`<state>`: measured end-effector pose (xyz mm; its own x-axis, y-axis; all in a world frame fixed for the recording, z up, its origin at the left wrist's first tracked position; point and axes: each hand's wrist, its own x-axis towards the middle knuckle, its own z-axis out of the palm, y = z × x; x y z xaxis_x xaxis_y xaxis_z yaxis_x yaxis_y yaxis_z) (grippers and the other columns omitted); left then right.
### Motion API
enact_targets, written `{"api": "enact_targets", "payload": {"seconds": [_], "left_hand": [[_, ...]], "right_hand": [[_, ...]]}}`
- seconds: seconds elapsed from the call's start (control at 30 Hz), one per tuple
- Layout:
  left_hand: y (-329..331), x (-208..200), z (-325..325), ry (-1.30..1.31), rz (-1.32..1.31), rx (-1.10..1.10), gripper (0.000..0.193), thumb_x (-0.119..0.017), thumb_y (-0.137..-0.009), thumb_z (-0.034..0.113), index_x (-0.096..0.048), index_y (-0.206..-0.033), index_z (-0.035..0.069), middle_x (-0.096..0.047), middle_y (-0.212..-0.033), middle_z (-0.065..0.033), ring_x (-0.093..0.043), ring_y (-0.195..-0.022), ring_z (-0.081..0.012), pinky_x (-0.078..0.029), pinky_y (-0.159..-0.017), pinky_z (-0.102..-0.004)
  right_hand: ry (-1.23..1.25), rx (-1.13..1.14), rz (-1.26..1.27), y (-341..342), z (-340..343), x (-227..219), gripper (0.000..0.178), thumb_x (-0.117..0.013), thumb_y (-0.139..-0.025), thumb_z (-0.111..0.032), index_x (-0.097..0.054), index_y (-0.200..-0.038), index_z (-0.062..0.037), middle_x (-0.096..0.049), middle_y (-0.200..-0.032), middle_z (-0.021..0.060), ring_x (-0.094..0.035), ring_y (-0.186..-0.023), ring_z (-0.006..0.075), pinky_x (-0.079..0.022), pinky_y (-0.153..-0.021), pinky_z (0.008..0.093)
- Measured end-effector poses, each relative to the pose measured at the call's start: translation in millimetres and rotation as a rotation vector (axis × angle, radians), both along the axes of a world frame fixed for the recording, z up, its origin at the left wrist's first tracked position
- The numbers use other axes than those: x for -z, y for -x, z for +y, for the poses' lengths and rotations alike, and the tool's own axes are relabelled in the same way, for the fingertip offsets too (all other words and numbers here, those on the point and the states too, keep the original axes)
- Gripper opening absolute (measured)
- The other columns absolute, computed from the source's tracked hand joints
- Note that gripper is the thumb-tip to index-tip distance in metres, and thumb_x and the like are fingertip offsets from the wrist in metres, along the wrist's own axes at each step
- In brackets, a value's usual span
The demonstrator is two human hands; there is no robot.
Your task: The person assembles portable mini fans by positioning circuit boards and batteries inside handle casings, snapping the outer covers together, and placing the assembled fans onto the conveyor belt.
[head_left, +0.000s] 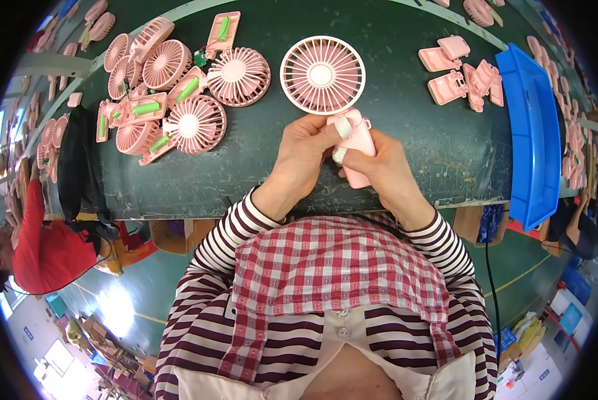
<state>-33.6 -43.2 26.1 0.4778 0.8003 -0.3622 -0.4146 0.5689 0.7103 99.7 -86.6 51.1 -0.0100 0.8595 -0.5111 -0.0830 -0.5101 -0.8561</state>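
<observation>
A pink handheld fan [322,75] lies at the middle of the green workbench, its round slatted head pointing away from me and its handle [359,143] toward me. My left hand [305,150] is closed on the upper part of the handle, near the fan head, with the thumb on top. Lower down, my right hand [379,165] grips the handle from the right side, its thumb pressed on the pink casing. Both thumbs have pale wrapping on them. The fingers beneath the handle are mostly hidden.
Several pink fans with opened handles and green batteries [145,108] are heaped at the left. Loose pink handle covers [469,83] lie at the right, beside a blue plastic bin [529,133]. A person in a red sleeve [35,200] is at the far left. The workbench edge [152,217] runs before me.
</observation>
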Motion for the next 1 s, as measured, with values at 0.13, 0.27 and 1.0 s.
{"api": "enact_targets", "payload": {"seconds": [0.13,0.27,1.0], "left_hand": [[2.9,7.8,-1.2,-0.086,0.037,0.064,0.034,-0.061,-0.082,0.010,-0.054,-0.111,-0.006,-0.060,-0.108,-0.0144,-0.059,-0.094,-0.0182,-0.047,-0.084,-0.0302],[2.3,11.2,-3.2,-0.076,0.038,0.032,0.033,-0.061,-0.081,0.008,-0.054,-0.110,-0.006,-0.061,-0.106,-0.0143,-0.060,-0.091,-0.0173,-0.048,-0.081,-0.0290],[-29.8,37.0,49.1,-0.712,0.519,-0.032,0.022,-0.057,-0.082,0.006,-0.060,-0.102,-0.002,-0.065,-0.076,-0.0060,-0.051,-0.058,-0.0049,-0.042,-0.051,-0.0191]], "right_hand": [[-0.021,0.012,0.032,-1.2,0.3,0.5,0.030,-0.062,-0.075,-0.007,-0.054,-0.101,0.0068,-0.061,-0.087,0.0108,-0.060,-0.070,0.0144,-0.051,-0.060,0.0251],[-0.041,0.008,-0.001,0.5,-0.7,5.0,0.030,-0.061,-0.074,-0.005,-0.054,-0.100,0.0075,-0.061,-0.085,0.0110,-0.060,-0.068,0.0144,-0.051,-0.058,0.0252],[-0.832,0.099,-0.831,-65.4,142.2,8.3,0.038,-0.061,-0.071,-0.016,-0.056,-0.107,-0.0055,-0.061,-0.091,0.0179,-0.062,-0.080,0.0311,-0.049,-0.068,0.0390]]}}
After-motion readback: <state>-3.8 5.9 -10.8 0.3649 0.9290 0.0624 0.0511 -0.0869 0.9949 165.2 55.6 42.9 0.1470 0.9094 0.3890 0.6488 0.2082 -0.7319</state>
